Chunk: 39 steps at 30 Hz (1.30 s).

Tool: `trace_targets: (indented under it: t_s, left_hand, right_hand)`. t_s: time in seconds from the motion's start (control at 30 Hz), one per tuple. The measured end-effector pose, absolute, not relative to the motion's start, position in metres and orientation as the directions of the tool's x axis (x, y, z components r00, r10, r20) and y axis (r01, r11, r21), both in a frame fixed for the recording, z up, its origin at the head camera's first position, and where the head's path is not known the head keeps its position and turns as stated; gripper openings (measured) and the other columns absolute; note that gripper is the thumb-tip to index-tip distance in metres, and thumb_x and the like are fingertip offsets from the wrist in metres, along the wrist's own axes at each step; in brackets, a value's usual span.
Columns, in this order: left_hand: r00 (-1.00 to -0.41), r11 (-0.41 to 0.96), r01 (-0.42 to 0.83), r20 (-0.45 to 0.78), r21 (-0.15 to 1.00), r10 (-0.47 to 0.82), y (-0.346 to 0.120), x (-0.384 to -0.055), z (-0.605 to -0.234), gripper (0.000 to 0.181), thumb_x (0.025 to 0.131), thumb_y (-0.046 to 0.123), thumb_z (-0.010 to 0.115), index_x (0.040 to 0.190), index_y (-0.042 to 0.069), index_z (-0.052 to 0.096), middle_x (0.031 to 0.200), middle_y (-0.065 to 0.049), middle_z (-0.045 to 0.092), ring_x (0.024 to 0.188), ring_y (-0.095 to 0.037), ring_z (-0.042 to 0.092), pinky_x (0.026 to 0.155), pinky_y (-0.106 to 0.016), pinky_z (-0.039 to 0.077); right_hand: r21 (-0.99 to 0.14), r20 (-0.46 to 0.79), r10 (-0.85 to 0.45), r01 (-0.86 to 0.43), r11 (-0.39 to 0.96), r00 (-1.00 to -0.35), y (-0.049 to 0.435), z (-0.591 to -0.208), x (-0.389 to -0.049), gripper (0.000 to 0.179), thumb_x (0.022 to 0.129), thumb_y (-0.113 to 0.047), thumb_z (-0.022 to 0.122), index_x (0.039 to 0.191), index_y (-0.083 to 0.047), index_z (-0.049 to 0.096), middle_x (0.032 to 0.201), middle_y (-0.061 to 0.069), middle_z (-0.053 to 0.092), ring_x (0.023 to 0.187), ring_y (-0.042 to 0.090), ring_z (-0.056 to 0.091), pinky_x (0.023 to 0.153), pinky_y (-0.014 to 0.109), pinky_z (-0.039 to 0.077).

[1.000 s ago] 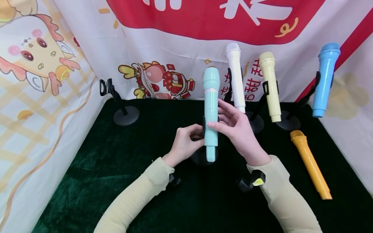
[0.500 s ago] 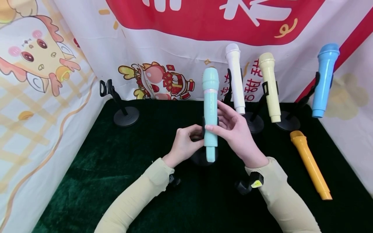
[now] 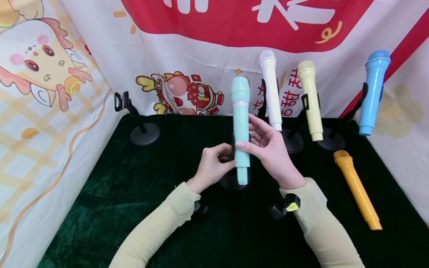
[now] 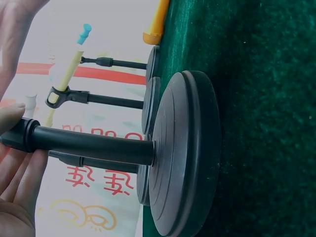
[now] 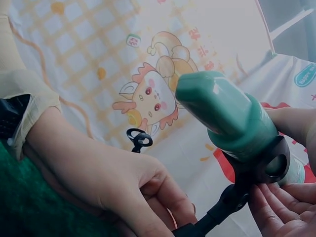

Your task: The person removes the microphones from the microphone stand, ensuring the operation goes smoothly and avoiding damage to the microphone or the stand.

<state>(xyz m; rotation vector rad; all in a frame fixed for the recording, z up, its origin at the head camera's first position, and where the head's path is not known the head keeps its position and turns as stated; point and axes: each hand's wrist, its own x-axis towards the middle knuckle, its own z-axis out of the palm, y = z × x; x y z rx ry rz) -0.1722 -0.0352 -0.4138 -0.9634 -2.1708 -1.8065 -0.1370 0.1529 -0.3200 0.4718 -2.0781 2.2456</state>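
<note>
Dead center of the frame, left hand (image 3: 212, 164) has its fingers pinched onto a black stand's (image 4: 94, 144) neck, right hand (image 3: 272, 153) is curled round the mint mic (image 3: 241, 123) sitting in that stand's clip (image 5: 252, 170). Orange mic (image 3: 358, 190) lies lower right; white mic (image 3: 270, 93), cream mic (image 3: 311, 100), blue mic (image 3: 374, 93) are propped upper right.

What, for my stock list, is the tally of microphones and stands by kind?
Microphones: 5 (mint microphone, white microphone, pale yellow microphone, blue microphone, orange microphone)
Stands: 5 (mint microphone's stand, white microphone's stand, pale yellow microphone's stand, blue microphone's stand, empty stand)
Total: 10
</note>
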Motion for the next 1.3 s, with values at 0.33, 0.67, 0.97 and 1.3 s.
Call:
trace_targets:
  t_s: [0.33, 0.67, 0.97, 1.3]
  left_hand:
    - [-0.782, 0.061, 0.557, 0.498, 0.828, 0.375, -0.035, -0.172, -0.414, 0.022, 0.087, -0.002, 0.079, 0.108, 0.003, 0.071, 0.101, -0.004, 0.074, 0.092, -0.011, 0.072, 0.081, -0.031, 0.06]
    - [-0.788, 0.065, 0.557, 0.501, 0.828, 0.358, -0.034, -0.172, -0.413, 0.023, 0.085, -0.004, 0.081, 0.105, 0.002, 0.071, 0.1, -0.006, 0.075, 0.091, -0.014, 0.073, 0.079, -0.03, 0.06]
    - [-0.794, 0.077, 0.548, 0.488, 0.833, 0.363, -0.034, -0.173, -0.414, 0.022, 0.086, -0.002, 0.08, 0.104, 0.003, 0.071, 0.1, -0.005, 0.075, 0.09, -0.012, 0.073, 0.079, -0.03, 0.06]
    - [-0.803, 0.082, 0.53, 0.468, 0.844, 0.369, -0.035, -0.172, -0.412, 0.021, 0.087, 0.001, 0.081, 0.105, 0.007, 0.071, 0.102, -0.002, 0.075, 0.091, -0.011, 0.072, 0.079, -0.03, 0.06]
  right_hand:
    - [-0.957, 0.279, -0.168, -0.261, -0.124, -0.945, 0.151, -0.32, -0.144, 0.071, 0.089, -0.003, 0.078, 0.152, -0.01, 0.046, 0.132, 0.017, 0.058, 0.11, 0.028, 0.063, 0.098, 0.032, 0.052]
    - [-0.954, 0.282, -0.158, -0.26, -0.147, -0.946, 0.151, -0.321, -0.155, 0.07, 0.09, -0.006, 0.077, 0.152, -0.01, 0.045, 0.131, 0.018, 0.056, 0.104, 0.027, 0.067, 0.093, 0.032, 0.054]
    - [-0.95, 0.298, -0.151, -0.277, -0.144, -0.943, 0.151, -0.317, -0.161, 0.068, 0.09, -0.001, 0.071, 0.152, -0.008, 0.043, 0.133, 0.015, 0.055, 0.105, 0.029, 0.067, 0.09, 0.035, 0.056]
    - [-0.948, 0.304, -0.154, -0.284, -0.142, -0.94, 0.15, -0.314, -0.172, 0.067, 0.091, -0.003, 0.072, 0.152, -0.008, 0.045, 0.133, 0.016, 0.055, 0.106, 0.029, 0.067, 0.09, 0.036, 0.057]
